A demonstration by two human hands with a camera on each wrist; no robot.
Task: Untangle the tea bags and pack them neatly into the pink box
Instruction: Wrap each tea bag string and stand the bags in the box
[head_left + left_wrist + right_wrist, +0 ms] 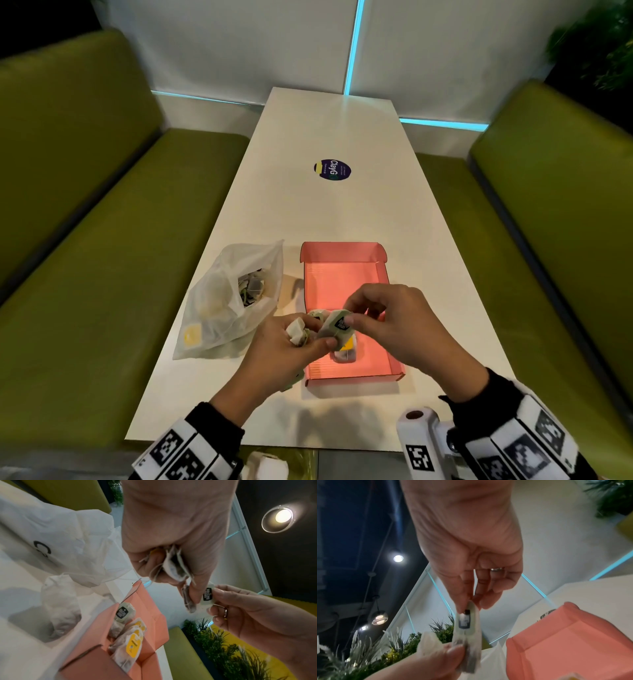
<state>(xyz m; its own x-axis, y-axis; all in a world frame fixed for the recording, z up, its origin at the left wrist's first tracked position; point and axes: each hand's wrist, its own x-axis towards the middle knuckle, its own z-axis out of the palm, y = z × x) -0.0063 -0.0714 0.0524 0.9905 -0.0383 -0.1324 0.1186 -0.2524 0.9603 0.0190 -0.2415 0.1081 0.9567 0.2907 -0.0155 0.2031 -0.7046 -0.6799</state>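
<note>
The pink box (342, 277) lies open on the white table (325, 212), with several tea bags (132, 642) in its near left corner. My left hand (305, 344) grips a tangled clump of tea bags (175, 566) in the palm. Its thumb and finger also pinch the lower end of one black-labelled tea bag (337, 327). My right hand (356, 317) pinches the top of that same tea bag (467, 622) above the near part of the box (573, 642). The strings inside the left fist are mostly hidden.
A translucent plastic bag (233, 298) with more tea bags lies left of the box. A loose tea bag (60, 609) sits on the table by it. A round sticker (332, 169) marks mid-table. Green benches (85, 240) flank both long sides.
</note>
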